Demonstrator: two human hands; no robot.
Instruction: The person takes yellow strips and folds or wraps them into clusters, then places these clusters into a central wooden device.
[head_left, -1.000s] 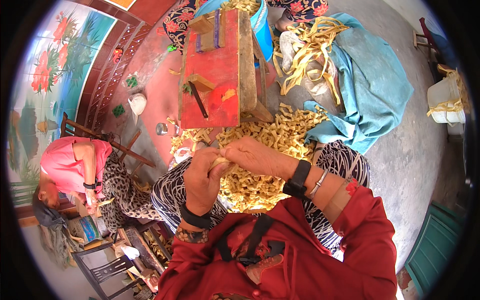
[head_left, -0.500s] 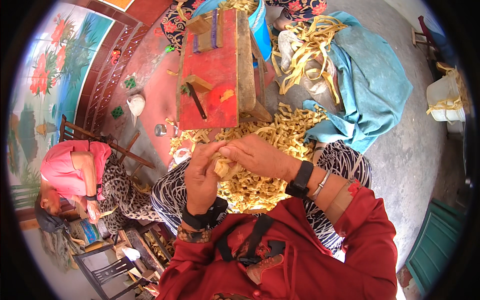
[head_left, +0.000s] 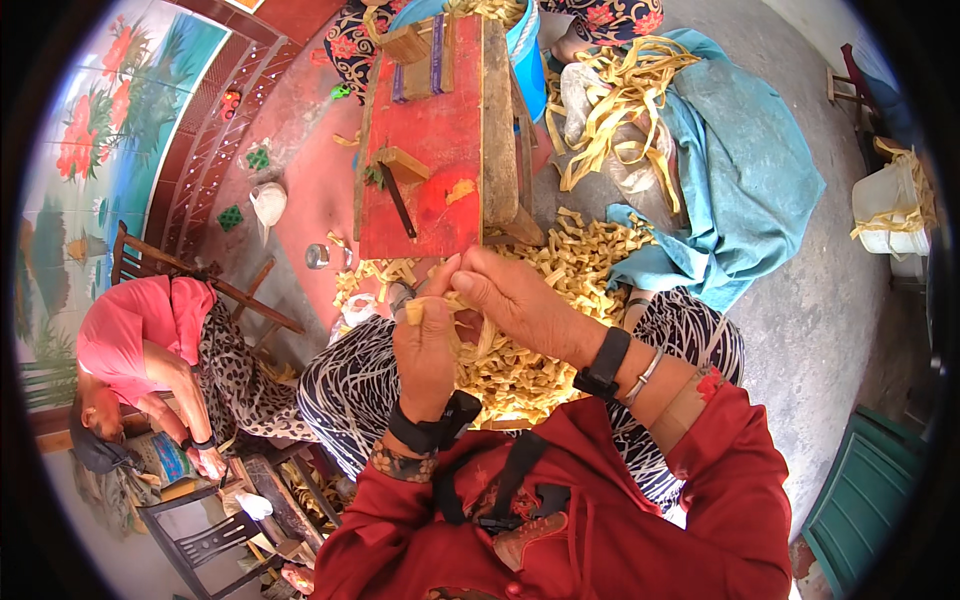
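Observation:
Over my lap, my left hand and my right hand meet at the fingertips, both closed. A soft, flat yellow strip pokes out beside my left thumb. More of the same strip hangs below the right fingers; how it is folded between the hands is hidden. Beneath them spreads a heap of short, knotted yellow pieces. Just beyond my fingertips is the near end of a red-topped wooden bench, with a dark blade standing against a small wood block.
Long yellow strips lie by a teal cloth at the far right. A blue bucket stands behind the bench. A glass jar is on the floor. A co-worker in a pink top sits left; another person's patterned trousers show beyond.
My left fingers have shifted and the strip now sticks out by the left thumb. My right hand has moved slightly up and right. The co-worker's hands have moved lower and right.

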